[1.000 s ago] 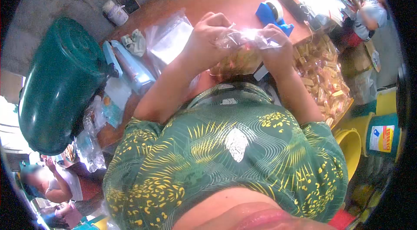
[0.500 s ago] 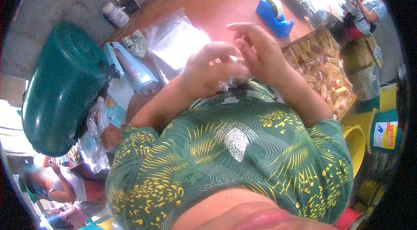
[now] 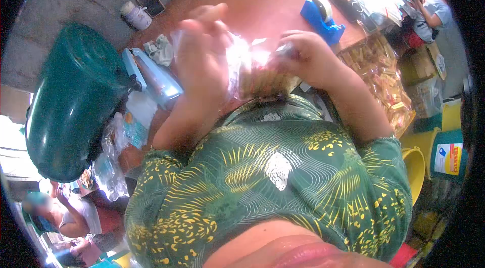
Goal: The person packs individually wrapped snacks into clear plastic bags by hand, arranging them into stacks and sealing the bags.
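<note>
A clear plastic bag (image 3: 260, 80) with brownish-yellow pieces inside is in front of my chest, shiny with glare at its top. My right hand (image 3: 309, 58) is closed on the right upper part of this bag. A small dark patch shows by its fingertips, too unclear to name. My left hand (image 3: 204, 53) is raised at the bag's left side, blurred, with its fingers stretched and apart. Behind that hand lies a stack of clear plastic bags (image 3: 233, 58), mostly covered.
On the reddish table stand a blue tape dispenser (image 3: 322, 19), a light-blue bag sealer (image 3: 154, 78) and a phone (image 3: 339, 1). Many wrapped packets (image 3: 376, 73) lie on the right. A large green barrel (image 3: 76, 106) stands left. People sit at lower left and upper right.
My hands were together and have moved apart. The left went up and left and opened; the right came lower, its fingers now closed on the bag. The filled bag has come into view.
</note>
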The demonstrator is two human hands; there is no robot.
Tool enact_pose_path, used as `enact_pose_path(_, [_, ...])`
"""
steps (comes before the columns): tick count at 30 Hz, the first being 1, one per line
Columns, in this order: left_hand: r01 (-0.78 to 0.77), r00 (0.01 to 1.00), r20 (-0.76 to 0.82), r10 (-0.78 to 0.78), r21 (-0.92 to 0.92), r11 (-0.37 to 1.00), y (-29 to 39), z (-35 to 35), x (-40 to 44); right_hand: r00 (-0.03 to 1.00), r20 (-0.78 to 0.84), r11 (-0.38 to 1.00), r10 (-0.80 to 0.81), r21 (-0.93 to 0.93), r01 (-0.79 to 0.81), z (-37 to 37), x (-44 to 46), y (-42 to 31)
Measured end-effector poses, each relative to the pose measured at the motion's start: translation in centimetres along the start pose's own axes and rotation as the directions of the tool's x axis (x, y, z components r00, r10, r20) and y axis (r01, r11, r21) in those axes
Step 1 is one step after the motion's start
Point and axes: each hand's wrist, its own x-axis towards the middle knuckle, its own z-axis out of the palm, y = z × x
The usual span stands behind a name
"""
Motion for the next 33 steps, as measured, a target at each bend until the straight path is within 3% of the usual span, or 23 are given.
enact_pose_path(1, [-0.067,0.997,-0.036,0.062,-0.15,0.986,0.2,-0.5,0.3,0.997,-0.042,0.997,0.071,0.024,-0.07,-0.2,-0.2,0.6])
enact_pose_path(2, [-0.137,0.99,0.025,0.136,0.342,0.93,-0.5,-1.2,-0.9,0.987,-0.079,0.989,0.141,0.049,-0.137,-0.5,-0.3,1.0])
enact_pose_path(3, [-0.184,0.983,0.121,0.139,0.632,0.753,-1.2,-1.3,-1.5,0.97,-0.082,0.968,0.231,0.123,-0.22,-0.9,-0.2,1.1])
enact_pose_path(4, [-0.256,0.967,0.215,0.14,0.835,0.487,-1.7,-1.2,-2.0,0.945,-0.082,0.934,0.318,0.196,-0.298,-1.2,0.0,1.1])
enact_pose_path(5, [-0.32,0.947,0.309,0.086,0.892,0.319,-2.8,-0.4,-2.2,0.911,-0.075,0.888,0.404,0.27,-0.372,-1.5,0.1,1.2])
enact_pose_path(6, [-0.28,0.959,0.276,0.061,0.905,0.32,-3.6,0.1,-2.3,0.917,-0.11,0.905,0.384,0.243,-0.35,-1.4,0.5,1.2])
enact_pose_path(9, [-0.351,0.934,0.331,0.134,0.92,0.172,-4.5,0.8,-0.9,0.963,-0.061,0.965,0.262,0.026,-0.261,-2.3,2.1,-0.4])
enact_pose_path(10, [-0.313,0.947,0.293,0.131,0.932,0.18,-4.3,1.4,-0.3,0.988,-0.101,0.993,0.113,-0.024,-0.116,-2.2,2.5,-0.2])
enact_pose_path(12, [-0.339,0.94,0.329,0.091,0.864,0.372,-4.6,0.1,1.8,0.968,-0.148,0.974,-0.202,-0.139,0.181,-2.2,3.6,0.4])
enact_pose_path(16, [-0.215,0.965,0.26,0.012,0.77,0.601,-3.5,0.9,2.3,0.968,-0.085,0.946,-0.238,-0.247,0.211,-2.5,3.6,0.8])
enact_pose_path(19, [-0.092,0.947,0.275,-0.169,0.733,0.675,-3.4,0.2,1.9,0.954,0.002,0.909,-0.3,-0.301,0.287,-2.5,3.2,1.0])
enact_pose_path(22, [0.0,0.952,0.241,-0.188,0.615,0.788,-4.9,-0.6,0.9,0.938,0.051,0.887,-0.343,-0.311,0.342,-2.5,3.0,1.5])
enact_pose_path(25, [0.146,0.956,0.137,-0.261,0.548,0.824,-5.2,0.1,0.2,0.944,0.068,0.902,-0.323,-0.279,0.329,-2.7,3.0,1.4])
enact_pose_path(28, [0.018,0.98,0.134,-0.148,0.682,0.731,-5.1,0.5,0.9,0.954,-0.001,0.902,-0.3,-0.326,0.283,-2.7,4.1,0.9])
enact_pose_path(31, [-0.096,0.979,0.193,-0.072,0.738,0.667,-5.3,0.4,0.7,0.905,0.2,0.789,-0.376,-0.442,0.426,-4.2,4.5,-0.4])
enact_pose_path(33, [-0.069,0.977,0.182,-0.109,0.759,0.647,-4.8,0.8,-0.2,0.902,0.22,0.788,-0.371,-0.439,0.431,-5.1,3.9,-1.9])
